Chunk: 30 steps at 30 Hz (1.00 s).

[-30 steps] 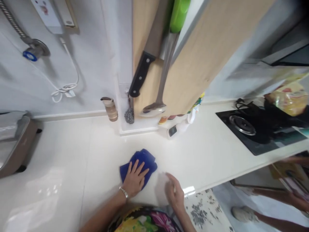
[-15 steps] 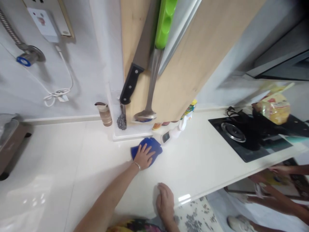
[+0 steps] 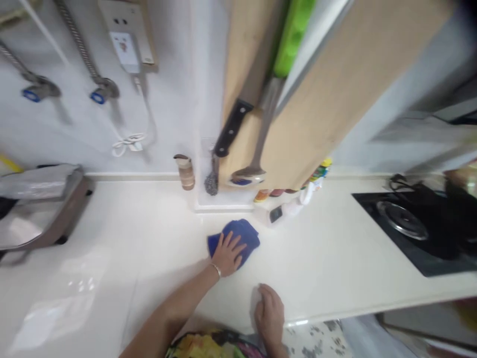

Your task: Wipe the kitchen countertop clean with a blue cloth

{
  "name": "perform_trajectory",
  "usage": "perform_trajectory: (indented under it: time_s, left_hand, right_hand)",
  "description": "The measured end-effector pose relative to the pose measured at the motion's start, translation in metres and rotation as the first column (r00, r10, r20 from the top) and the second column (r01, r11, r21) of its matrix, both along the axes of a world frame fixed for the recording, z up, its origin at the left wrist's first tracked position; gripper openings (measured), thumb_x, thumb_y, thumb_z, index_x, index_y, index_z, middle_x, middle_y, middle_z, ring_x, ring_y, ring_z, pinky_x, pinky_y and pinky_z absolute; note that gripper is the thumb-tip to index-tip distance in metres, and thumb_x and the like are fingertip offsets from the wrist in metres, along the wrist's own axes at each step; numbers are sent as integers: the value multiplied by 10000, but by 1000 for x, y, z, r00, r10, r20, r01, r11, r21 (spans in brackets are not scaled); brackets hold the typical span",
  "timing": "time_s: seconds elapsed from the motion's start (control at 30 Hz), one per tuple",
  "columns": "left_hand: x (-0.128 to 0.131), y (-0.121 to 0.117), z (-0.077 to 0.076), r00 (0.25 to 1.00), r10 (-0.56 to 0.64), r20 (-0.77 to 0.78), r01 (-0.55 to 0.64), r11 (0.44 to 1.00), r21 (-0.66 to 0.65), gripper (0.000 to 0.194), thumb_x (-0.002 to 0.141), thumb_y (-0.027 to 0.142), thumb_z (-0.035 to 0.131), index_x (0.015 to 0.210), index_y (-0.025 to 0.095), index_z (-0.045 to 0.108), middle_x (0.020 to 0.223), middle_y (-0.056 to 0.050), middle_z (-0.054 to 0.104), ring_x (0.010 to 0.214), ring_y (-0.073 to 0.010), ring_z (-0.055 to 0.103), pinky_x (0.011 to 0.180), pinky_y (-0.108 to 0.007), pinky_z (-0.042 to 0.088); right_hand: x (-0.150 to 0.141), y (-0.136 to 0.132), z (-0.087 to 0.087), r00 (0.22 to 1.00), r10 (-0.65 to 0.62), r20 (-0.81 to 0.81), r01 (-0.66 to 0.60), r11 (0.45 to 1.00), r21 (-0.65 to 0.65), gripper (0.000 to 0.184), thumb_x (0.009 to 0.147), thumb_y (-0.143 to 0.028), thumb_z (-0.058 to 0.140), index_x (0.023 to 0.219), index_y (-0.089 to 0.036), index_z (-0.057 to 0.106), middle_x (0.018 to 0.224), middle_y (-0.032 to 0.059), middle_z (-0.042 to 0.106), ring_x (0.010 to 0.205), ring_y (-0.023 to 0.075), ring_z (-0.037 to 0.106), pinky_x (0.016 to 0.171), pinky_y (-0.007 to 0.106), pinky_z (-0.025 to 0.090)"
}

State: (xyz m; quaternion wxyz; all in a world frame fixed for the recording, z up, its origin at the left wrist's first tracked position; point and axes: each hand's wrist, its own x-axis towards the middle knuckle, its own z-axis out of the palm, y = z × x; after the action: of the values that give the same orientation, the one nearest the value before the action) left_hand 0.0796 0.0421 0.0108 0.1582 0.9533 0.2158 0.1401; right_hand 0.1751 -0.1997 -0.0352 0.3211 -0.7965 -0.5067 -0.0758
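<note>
My left hand point(image 3: 227, 254) lies flat on a crumpled blue cloth point(image 3: 244, 236), fingers spread, pressing it to the white countertop point(image 3: 316, 253). A bracelet circles that wrist. Near the counter's front edge rests my right hand point(image 3: 270, 314), loosely curled with its fingers together and nothing visible in it. Just beyond the cloth, to its right, a white device with a dark display point(image 3: 276, 215) lies by the raised ledge point(image 3: 223, 209).
A wooden board point(image 3: 298, 124) with a black-handled knife point(image 3: 233, 130) and a metal spoon point(image 3: 261, 139) overhangs the back. A brown-striped cup point(image 3: 185, 173) stands left of it. A black cooktop point(image 3: 402, 223) is at right, a brown electric pan point(image 3: 63, 209) at left.
The view has swung left, bringing more of the pan into sight. The cloth under my left hand has shifted slightly toward me, away from the ledge. My right hand stays by the edge.
</note>
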Motion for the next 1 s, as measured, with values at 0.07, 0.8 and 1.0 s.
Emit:
perform_trajectory:
  time_s: [0.07, 0.8, 1.0]
  left_hand:
    - [-38, -10, 2, 998, 61, -17, -61, 998, 15, 524, 953, 383, 491, 1475, 367, 453, 1616, 15, 337, 1525, -350, 154, 1217, -663, 148]
    - [-228, -21, 22, 967, 228, -116, -227, 974, 15, 635, 925, 332, 546, 1532, 302, 361, 1646, -34, 265, 1522, -325, 195, 1208, -609, 237]
    - [-183, 19, 21, 930, 364, -56, -366, 930, -24, 486, 966, 343, 463, 1448, 289, 486, 1625, -9, 323, 1527, -277, 191, 1247, -567, 164]
  right_hand:
    - [5, -4, -7, 999, 31, 24, -31, 1000, -3, 331, 854, -130, 431, 1144, -167, 586, 1174, 145, 643, 1110, 292, 582, 927, 506, 505]
    - [-95, 173, 29, 660, 745, 100, -687, 652, -321, 708, 797, -51, 429, 1499, -140, 392, 1630, 109, 261, 1530, 272, 151, 1212, 537, 323]
    - [-96, 201, 18, 773, 634, -17, -631, 767, -115, 653, 895, -95, 357, 1542, -121, 273, 1584, 171, 340, 1516, 284, 202, 1189, 615, 316]
